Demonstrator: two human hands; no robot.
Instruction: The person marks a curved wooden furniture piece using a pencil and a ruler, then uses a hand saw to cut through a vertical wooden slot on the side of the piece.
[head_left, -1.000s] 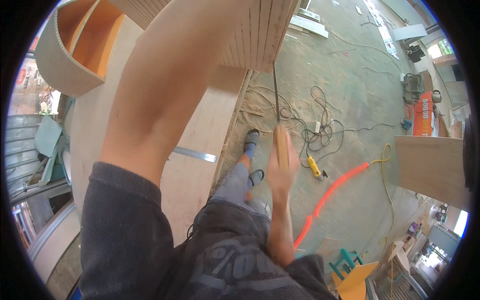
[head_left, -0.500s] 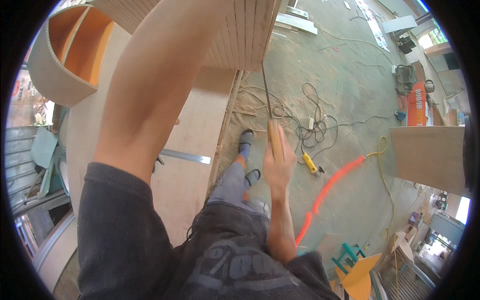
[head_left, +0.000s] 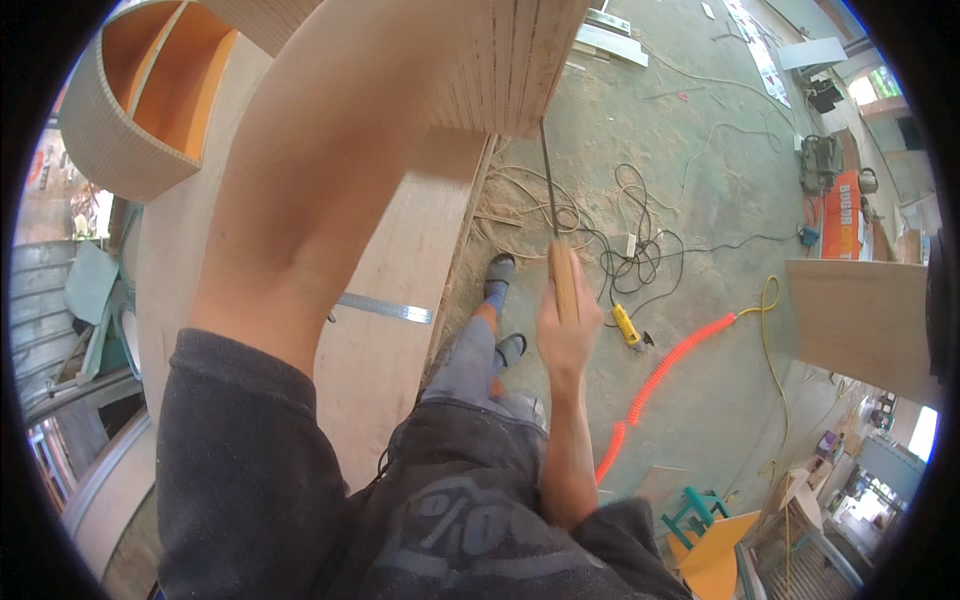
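Note:
My right hand (head_left: 570, 335) is closed around the wooden handle of a long, narrow metal tool (head_left: 551, 190), which looks like a file. Its dark, thin blade points away from me, and the far end meets the near right corner of a grooved wooden panel (head_left: 510, 80). How far the blade runs along the panel's edge is hidden. My left forearm (head_left: 290, 220) reaches up across the workbench and over the panel. The left hand itself lies beyond the top of the picture.
Under the panel is a plywood-topped bench (head_left: 385, 370) with a steel ruler (head_left: 388, 308). A curved orange-lined cabinet (head_left: 130, 150) stands far left. On the dusty floor are tangled cables (head_left: 640, 265), a yellow power tool (head_left: 627, 325) and a coiled orange hose (head_left: 665, 365).
The whole view has shifted slightly, so things sit a little further right. My right hand keeps its grip on the tool, with its blade still against the panel's corner.

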